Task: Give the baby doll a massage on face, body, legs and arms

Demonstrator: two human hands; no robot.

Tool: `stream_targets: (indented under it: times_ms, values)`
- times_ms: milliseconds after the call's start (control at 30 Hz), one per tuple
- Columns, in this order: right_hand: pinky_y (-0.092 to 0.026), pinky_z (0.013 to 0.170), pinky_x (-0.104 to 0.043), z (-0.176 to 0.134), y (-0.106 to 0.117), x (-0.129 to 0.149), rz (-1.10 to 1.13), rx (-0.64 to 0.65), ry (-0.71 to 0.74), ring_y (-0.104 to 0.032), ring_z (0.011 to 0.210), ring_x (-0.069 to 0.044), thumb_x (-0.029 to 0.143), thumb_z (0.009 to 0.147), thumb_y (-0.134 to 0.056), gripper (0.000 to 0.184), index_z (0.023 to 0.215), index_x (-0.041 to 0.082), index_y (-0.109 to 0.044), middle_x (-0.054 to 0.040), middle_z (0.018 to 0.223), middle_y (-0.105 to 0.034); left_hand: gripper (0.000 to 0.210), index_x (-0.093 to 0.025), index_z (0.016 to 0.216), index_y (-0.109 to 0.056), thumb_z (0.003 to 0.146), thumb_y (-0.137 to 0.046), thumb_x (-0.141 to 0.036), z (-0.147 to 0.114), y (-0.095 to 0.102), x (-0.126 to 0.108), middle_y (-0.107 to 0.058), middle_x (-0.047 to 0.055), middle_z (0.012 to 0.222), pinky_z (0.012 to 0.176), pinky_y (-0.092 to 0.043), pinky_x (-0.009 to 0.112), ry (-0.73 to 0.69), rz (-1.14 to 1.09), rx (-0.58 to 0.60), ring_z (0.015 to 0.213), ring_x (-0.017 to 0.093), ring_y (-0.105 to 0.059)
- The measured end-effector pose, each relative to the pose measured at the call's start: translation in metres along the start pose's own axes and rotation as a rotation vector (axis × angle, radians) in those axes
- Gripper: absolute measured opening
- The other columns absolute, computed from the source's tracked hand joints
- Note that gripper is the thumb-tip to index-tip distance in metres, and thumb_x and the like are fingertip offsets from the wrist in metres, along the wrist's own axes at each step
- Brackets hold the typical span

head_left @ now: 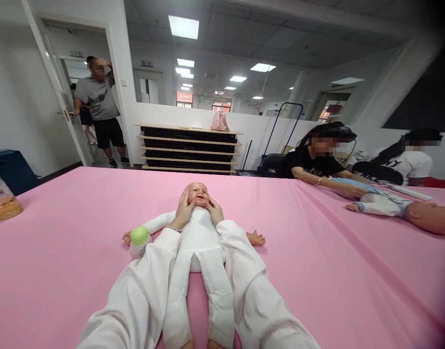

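Baby doll [202,237] lies face-up on the pink worktop [316,252]. Left hand [184,209] and right hand [214,211], fingers spread, cup its cheeks; light, even, symmetrical pressure seems best.

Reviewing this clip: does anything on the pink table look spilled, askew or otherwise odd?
Nothing stands out. The baby doll lies flat on its back on the pink table, with the left hand and right hand cupping its head. A green-capped bottle rests beside its arm; whether it stands upright is hard to tell. No spill shows.
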State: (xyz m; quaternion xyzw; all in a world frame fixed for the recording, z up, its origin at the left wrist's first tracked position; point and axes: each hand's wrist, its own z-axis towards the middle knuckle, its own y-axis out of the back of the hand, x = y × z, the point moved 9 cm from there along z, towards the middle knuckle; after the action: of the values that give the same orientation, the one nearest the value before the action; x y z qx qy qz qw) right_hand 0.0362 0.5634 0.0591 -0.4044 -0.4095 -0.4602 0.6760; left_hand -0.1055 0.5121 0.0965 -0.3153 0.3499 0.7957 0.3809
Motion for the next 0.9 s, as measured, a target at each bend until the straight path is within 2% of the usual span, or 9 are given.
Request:
stream_targets:
  times_ms: [100, 233, 300, 467, 600, 700, 767, 900]
  values:
    - [-0.037, 0.104, -0.03, 0.002, 0.0, -0.001, 0.016, 0.001, 0.01, -0.046, 0.117, -0.016, 0.045, 0.072, -0.052, 0.063, 0.126, 0.013, -0.046, -0.0064, 0.128, -0.046, 0.06, -0.016, 0.135, -0.027, 0.083, -0.04, -0.042, 0.0, 0.0, 0.0, -0.021, 0.007, 0.142, 0.115, -0.015, 0.034, 0.014, -0.021, 0.0, 0.134, 0.017, -0.019]
    - [-0.039, 0.102, -0.029, -0.001, -0.002, 0.004, -0.027, 0.002, 0.016, -0.048, 0.116, -0.017, 0.046, 0.068, -0.059, 0.067, 0.125, 0.013, -0.047, -0.0069, 0.127, -0.047, 0.082, -0.017, 0.136, -0.025, 0.068, -0.062, -0.045, -0.004, 0.0, -0.012, -0.021, 0.007, 0.142, 0.114, -0.017, 0.036, -0.05, 0.101, -0.004, 0.134, 0.02, -0.018]
    - [-0.04, 0.101, -0.029, -0.004, -0.004, 0.009, -0.032, 0.013, 0.03, -0.049, 0.115, -0.018, 0.042, 0.063, -0.065, 0.07, 0.125, 0.014, -0.047, -0.0067, 0.126, -0.048, 0.088, -0.018, 0.136, -0.024, 0.064, -0.066, -0.044, -0.006, 0.0, -0.014, -0.021, 0.007, 0.142, 0.114, -0.018, 0.036, -0.039, 0.138, -0.005, 0.133, 0.02, -0.018]
    - [-0.038, 0.103, -0.029, -0.008, -0.004, 0.014, -0.032, -0.004, -0.004, -0.048, 0.116, -0.018, 0.037, 0.059, -0.068, 0.074, 0.125, 0.012, -0.047, -0.0069, 0.126, -0.048, 0.078, -0.019, 0.135, -0.027, 0.069, -0.062, -0.039, -0.005, 0.001, -0.013, -0.022, 0.006, 0.141, 0.114, -0.017, 0.037, -0.024, 0.107, -0.002, 0.134, 0.019, -0.018]
    - [-0.038, 0.103, -0.031, -0.005, 0.0, 0.009, -0.045, -0.038, -0.012, -0.047, 0.117, -0.017, 0.04, 0.067, -0.059, 0.064, 0.125, 0.013, -0.047, -0.0056, 0.126, -0.048, 0.065, -0.017, 0.135, -0.029, 0.076, -0.053, -0.032, -0.002, 0.003, -0.005, -0.02, 0.005, 0.142, 0.115, -0.016, 0.034, 0.007, -0.019, 0.018, 0.134, 0.017, -0.019]
    - [-0.04, 0.101, -0.03, -0.002, 0.003, 0.004, -0.055, -0.057, -0.001, -0.048, 0.116, -0.016, 0.047, 0.075, -0.048, 0.061, 0.125, 0.012, -0.047, -0.0068, 0.126, -0.048, 0.064, -0.017, 0.135, -0.029, 0.078, -0.05, -0.034, -0.002, 0.002, -0.002, -0.019, 0.005, 0.143, 0.115, -0.016, 0.032, 0.031, -0.082, 0.028, 0.134, 0.017, -0.019]
    - [-0.039, 0.101, -0.029, -0.002, 0.003, 0.005, -0.09, -0.052, 0.022, -0.046, 0.117, -0.016, 0.049, 0.073, -0.05, 0.062, 0.125, 0.014, -0.047, -0.0066, 0.127, -0.047, 0.075, -0.016, 0.137, -0.025, 0.073, -0.057, -0.04, -0.003, 0.002, -0.003, -0.018, 0.007, 0.143, 0.115, -0.017, 0.033, 0.028, -0.059, 0.023, 0.135, 0.018, -0.018]
    - [-0.038, 0.103, -0.028, -0.006, -0.002, 0.011, -0.097, -0.018, 0.039, -0.044, 0.12, -0.018, 0.042, 0.06, -0.067, 0.077, 0.128, 0.015, -0.043, -0.0066, 0.13, -0.044, 0.106, -0.014, 0.14, -0.013, 0.057, -0.07, -0.049, -0.008, 0.001, -0.002, -0.015, 0.011, 0.143, 0.113, -0.019, 0.036, 0.107, 0.04, 0.005, 0.134, 0.024, -0.015]
